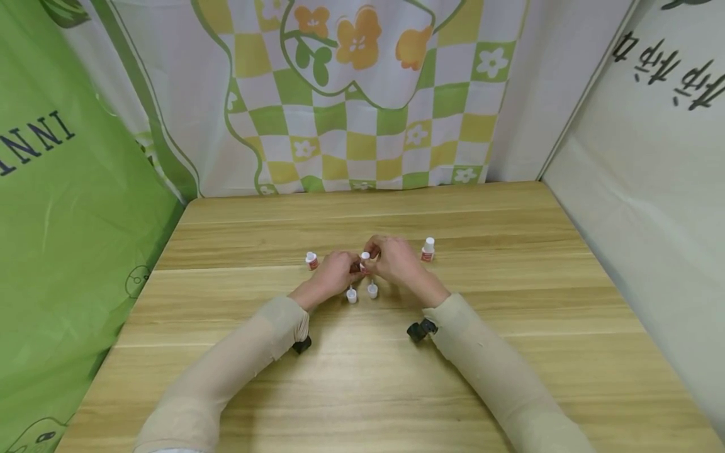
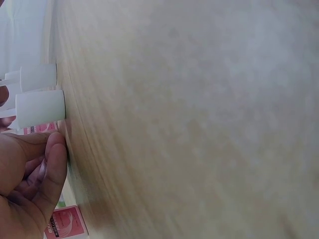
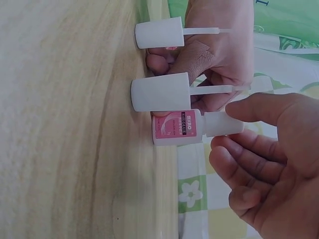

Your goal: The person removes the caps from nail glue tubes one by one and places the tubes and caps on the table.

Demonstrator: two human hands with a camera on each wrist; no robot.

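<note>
A small nail glue bottle (image 3: 172,127) with a pink label stands upright on the wooden table between the hands. My left hand (image 1: 335,272) grips its body low down, thumb and fingertips against the label side. Its white cap (image 3: 224,123) is pinched between the thumb and fingers of my right hand (image 1: 396,259). On the near side of the bottle, two loose white brush caps (image 3: 160,93) (image 3: 159,33) stand on the table, brushes pointing up. In the left wrist view, these caps (image 2: 41,108) partly hide the bottle.
A second bottle (image 1: 312,261) with a short white top stands left of my left hand. Another bottle (image 1: 428,250), with a tall white cap, is beyond my right hand to the right. Fabric sheets hang around the table (image 1: 362,390) at the back and both sides.
</note>
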